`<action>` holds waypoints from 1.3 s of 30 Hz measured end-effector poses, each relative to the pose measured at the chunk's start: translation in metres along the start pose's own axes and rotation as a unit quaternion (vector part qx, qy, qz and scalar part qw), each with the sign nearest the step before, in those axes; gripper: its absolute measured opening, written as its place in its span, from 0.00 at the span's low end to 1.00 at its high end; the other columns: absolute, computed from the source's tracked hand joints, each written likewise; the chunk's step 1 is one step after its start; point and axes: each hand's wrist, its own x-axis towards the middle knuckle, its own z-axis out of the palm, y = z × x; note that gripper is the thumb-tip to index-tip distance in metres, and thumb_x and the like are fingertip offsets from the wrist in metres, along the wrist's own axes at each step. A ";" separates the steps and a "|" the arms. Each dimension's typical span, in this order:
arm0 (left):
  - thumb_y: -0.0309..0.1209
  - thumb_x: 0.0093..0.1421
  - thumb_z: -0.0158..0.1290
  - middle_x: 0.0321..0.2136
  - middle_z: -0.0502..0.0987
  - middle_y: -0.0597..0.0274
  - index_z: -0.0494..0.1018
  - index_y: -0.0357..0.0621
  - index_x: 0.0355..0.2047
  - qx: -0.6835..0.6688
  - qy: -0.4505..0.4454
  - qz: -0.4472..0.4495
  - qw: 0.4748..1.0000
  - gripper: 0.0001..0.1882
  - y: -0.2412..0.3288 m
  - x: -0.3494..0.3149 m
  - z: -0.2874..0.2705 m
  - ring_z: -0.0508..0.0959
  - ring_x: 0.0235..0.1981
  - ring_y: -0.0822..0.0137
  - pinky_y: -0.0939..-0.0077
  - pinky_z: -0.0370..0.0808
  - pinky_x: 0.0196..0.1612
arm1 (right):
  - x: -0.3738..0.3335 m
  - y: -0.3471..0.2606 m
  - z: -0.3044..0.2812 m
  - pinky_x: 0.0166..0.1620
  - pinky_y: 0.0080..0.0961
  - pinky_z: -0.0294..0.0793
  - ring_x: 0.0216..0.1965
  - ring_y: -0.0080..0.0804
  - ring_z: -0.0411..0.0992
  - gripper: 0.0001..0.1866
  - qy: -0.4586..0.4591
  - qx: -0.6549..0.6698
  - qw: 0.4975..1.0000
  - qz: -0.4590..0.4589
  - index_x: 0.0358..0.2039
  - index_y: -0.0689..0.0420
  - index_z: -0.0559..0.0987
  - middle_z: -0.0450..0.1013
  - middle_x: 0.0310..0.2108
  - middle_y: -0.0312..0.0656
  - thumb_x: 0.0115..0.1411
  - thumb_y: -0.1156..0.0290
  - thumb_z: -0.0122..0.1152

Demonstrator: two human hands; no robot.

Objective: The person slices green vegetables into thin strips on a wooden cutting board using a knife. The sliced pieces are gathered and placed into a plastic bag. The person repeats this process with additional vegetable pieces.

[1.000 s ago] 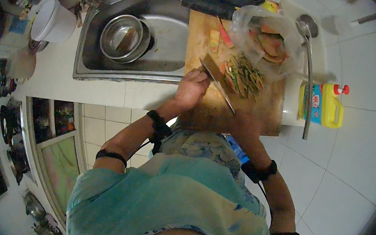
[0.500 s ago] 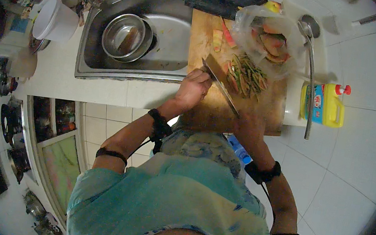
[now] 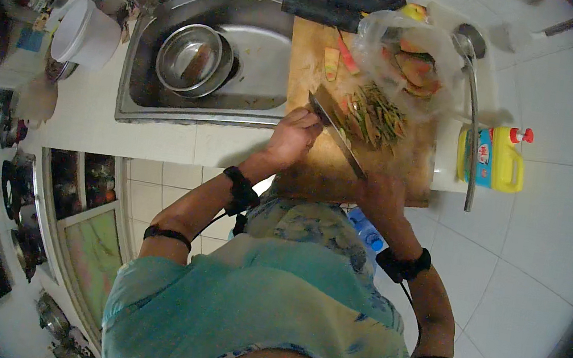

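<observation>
One knife [image 3: 341, 143] over the cutting board [image 3: 323, 175], left of the sliced strips [image 3: 379, 119], near end gripped by the right hand [image 3: 381, 194]; the left hand [image 3: 295, 138] curls its fingers beside it, contents unclear, risking a cut should it slip leftward.

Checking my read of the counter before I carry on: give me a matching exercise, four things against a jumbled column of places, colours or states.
Things
1. Knife
2. Metal bowls
3. Cut strips
4. Jug

Places, colours, states
A. Yellow with a red top
B. Inside the sink
C. Held in the right hand
D. Piled on the wooden board

Pairs: 1-C, 2-B, 3-D, 4-A
</observation>
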 end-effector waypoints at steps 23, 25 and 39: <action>0.25 0.41 0.53 0.33 0.74 0.58 0.75 0.42 0.32 0.015 0.022 0.034 0.999 0.14 -0.002 -0.001 -0.003 0.73 0.35 0.56 0.64 0.73 0.38 | 0.016 0.006 0.029 0.30 0.46 0.70 0.25 0.54 0.71 0.12 0.075 0.033 0.996 -0.047 0.25 0.58 0.77 0.73 0.23 0.52 0.49 0.62 0.56; 0.25 0.41 0.53 0.32 0.74 0.59 0.74 0.42 0.31 0.013 0.009 0.036 0.999 0.13 -0.003 -0.002 -0.004 0.73 0.35 0.56 0.65 0.72 0.36 | 0.023 0.017 0.043 0.30 0.46 0.70 0.24 0.55 0.71 0.12 0.068 0.021 0.996 -0.045 0.25 0.59 0.77 0.73 0.23 0.52 0.49 0.61 0.57; 0.23 0.43 0.53 0.32 0.74 0.58 0.73 0.42 0.27 -0.018 0.017 0.023 0.999 0.08 -0.001 -0.003 -0.009 0.74 0.35 0.55 0.65 0.74 0.36 | 0.009 -0.005 0.007 0.29 0.48 0.70 0.23 0.56 0.70 0.11 0.159 0.108 0.977 -0.089 0.23 0.58 0.75 0.71 0.19 0.53 0.50 0.63 0.55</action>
